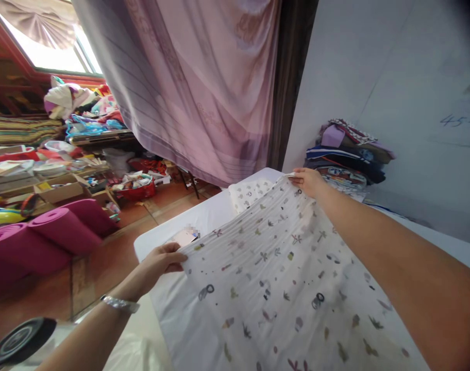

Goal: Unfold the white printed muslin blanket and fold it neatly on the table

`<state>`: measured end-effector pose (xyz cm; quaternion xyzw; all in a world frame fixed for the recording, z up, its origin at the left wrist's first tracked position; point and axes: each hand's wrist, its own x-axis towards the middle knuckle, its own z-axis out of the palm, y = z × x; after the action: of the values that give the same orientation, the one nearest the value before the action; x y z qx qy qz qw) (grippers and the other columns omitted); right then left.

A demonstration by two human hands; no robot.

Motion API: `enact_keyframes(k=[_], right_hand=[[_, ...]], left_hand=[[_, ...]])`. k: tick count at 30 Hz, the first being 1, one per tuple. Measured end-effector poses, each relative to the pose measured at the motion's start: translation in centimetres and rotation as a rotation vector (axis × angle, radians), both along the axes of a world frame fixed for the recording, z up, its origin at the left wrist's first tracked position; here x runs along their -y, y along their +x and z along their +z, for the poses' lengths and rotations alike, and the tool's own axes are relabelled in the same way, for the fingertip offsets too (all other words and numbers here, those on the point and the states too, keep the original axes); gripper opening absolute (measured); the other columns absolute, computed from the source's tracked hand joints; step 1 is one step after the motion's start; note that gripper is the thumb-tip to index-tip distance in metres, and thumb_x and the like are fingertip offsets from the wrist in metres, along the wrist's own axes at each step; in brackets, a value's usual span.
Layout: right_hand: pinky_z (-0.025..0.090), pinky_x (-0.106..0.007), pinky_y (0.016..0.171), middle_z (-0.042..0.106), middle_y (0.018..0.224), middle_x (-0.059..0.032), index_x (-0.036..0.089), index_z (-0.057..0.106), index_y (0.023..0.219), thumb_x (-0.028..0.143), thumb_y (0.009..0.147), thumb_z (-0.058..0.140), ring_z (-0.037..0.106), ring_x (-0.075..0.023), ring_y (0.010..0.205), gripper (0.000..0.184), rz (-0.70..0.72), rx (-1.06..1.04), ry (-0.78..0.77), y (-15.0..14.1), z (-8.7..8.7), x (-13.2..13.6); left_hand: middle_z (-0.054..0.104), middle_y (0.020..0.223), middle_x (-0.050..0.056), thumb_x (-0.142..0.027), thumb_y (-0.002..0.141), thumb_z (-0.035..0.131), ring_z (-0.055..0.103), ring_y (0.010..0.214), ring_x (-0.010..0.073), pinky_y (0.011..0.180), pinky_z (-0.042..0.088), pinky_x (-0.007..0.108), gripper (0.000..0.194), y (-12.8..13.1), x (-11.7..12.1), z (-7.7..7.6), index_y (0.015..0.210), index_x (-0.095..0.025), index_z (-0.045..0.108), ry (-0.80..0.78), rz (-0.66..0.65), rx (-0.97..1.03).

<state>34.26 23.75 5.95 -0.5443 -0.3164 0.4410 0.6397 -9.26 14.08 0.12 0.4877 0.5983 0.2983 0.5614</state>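
A thin white cloth (273, 268) printed with small palm trees, leaves and animals is stretched between my two hands above a white table. My left hand (167, 260) pinches its left corner, and a silvery bracelet sits on that wrist. At the far corner my right hand (304, 181) grips the upper edge between thumb and fingers. Behind the taut edge lies another white patterned cloth (248, 195), partly covered. A pale pink card (183, 237) rests on the table just beyond my left hand.
The white table (152, 239) has its left edge near my left hand. A folded fabric stack (345, 152) stands against the wall at right. Rolled pink mats (61, 234), boxes and a red basket (138, 188) crowd the floor at left. A black-lidded container (22, 340) is at lower left.
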Motion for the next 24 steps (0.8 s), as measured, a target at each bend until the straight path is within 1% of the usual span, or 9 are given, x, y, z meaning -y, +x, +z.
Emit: enact_keyframes(k=[3,5,7,10,13,15,18,21,24], right_hand=[[0.048,-0.024,0.064,0.061,0.06,-0.0003,0.017,0.051,0.078,0.0,0.075,0.046,0.063,-0.012,0.061,0.018,-0.012,-0.014,0.023,0.5,-0.5,-0.3],[0.048,-0.024,0.065,0.061,0.06,-0.0001,0.018,0.051,0.077,0.0,0.074,0.046,0.063,-0.0119,0.061,0.018,-0.011,-0.019,0.035,0.6,-1.0,-0.4],[0.047,-0.024,0.064,0.061,0.06,-0.0003,0.017,0.051,0.076,0.001,0.074,0.046,0.063,-0.0116,0.06,0.017,-0.002,-0.018,0.028,0.5,-1.5,-0.5],[0.047,-0.023,0.062,0.062,0.059,-0.0014,0.017,0.052,0.076,0.001,0.074,0.047,0.062,-0.0118,0.058,0.017,-0.005,-0.033,0.018,0.4,-2.1,-0.3],[0.049,-0.025,0.061,0.062,0.059,-0.0026,0.016,0.053,0.076,0.002,0.073,0.046,0.062,-0.0127,0.058,0.016,-0.031,-0.049,0.005,0.8,-2.6,0.1],[0.05,-0.027,0.061,0.062,0.058,-0.0027,0.016,0.053,0.077,0.003,0.073,0.046,0.062,-0.0139,0.058,0.016,-0.047,-0.055,-0.003,1.2,-2.7,0.5],[0.053,-0.032,0.061,0.061,0.058,-0.002,0.017,0.053,0.077,0.003,0.072,0.046,0.063,-0.0154,0.059,0.016,-0.059,-0.099,-0.003,1.8,-2.7,1.2],[0.055,-0.033,0.061,0.059,0.056,-0.0011,0.017,0.052,0.075,0.003,0.07,0.046,0.061,-0.0149,0.056,0.016,-0.072,-0.149,-0.008,2.3,-2.5,2.1],[0.055,-0.031,0.06,0.057,0.054,-0.001,0.016,0.052,0.073,0.004,0.072,0.046,0.06,-0.0139,0.055,0.013,-0.08,-0.152,-0.007,2.8,-2.0,3.0]], left_hand=[[0.059,0.069,0.001,-0.027,0.05,0.078,0.061,0.07,0.0157,0.067,0.053,0.028,0.032,0.1,0.3,0.3,0.066,-0.015,0.053,-0.046,0.002,0.114],[0.062,0.076,0.002,-0.032,0.054,0.078,0.061,0.074,0.0155,0.07,0.053,0.028,0.034,0.3,0.3,0.3,0.069,-0.016,0.053,-0.05,-0.005,0.171],[0.062,0.074,0.002,-0.037,0.056,0.078,0.059,0.071,0.014,0.068,0.052,0.027,0.036,0.8,0.2,0.0,0.068,-0.016,0.052,-0.001,0.02,0.157],[0.057,0.063,-0.003,-0.04,0.053,0.079,0.055,0.062,0.0108,0.06,0.048,0.023,0.04,1.4,0.2,-0.5,0.066,-0.017,0.049,0.114,0.081,0.079],[0.056,0.065,-0.004,-0.04,0.052,0.079,0.055,0.063,0.0117,0.059,0.047,0.024,0.042,1.7,0.5,-0.6,0.074,-0.018,0.052,0.145,0.081,0.071],[0.059,0.072,-0.003,-0.038,0.052,0.079,0.057,0.069,0.0143,0.063,0.047,0.026,0.046,1.7,1.0,-0.3,0.087,-0.019,0.055,0.109,0.044,0.076],[0.063,0.085,0.001,-0.035,0.054,0.077,0.06,0.08,0.0191,0.07,0.048,0.03,0.055,1.5,1.8,0.5,0.102,-0.02,0.056,0.014,-0.066,0.078],[0.064,0.098,0.005,-0.033,0.057,0.075,0.06,0.086,0.0216,0.075,0.046,0.032,0.054,1.4,2.5,1.1,0.106,-0.019,0.058,-0.057,-0.17,0.096],[0.066,0.098,0.005,-0.029,0.058,0.072,0.06,0.084,0.0205,0.075,0.045,0.03,0.048,1.8,3.1,1.4,0.103,-0.017,0.061,-0.087,-0.258,0.101]])
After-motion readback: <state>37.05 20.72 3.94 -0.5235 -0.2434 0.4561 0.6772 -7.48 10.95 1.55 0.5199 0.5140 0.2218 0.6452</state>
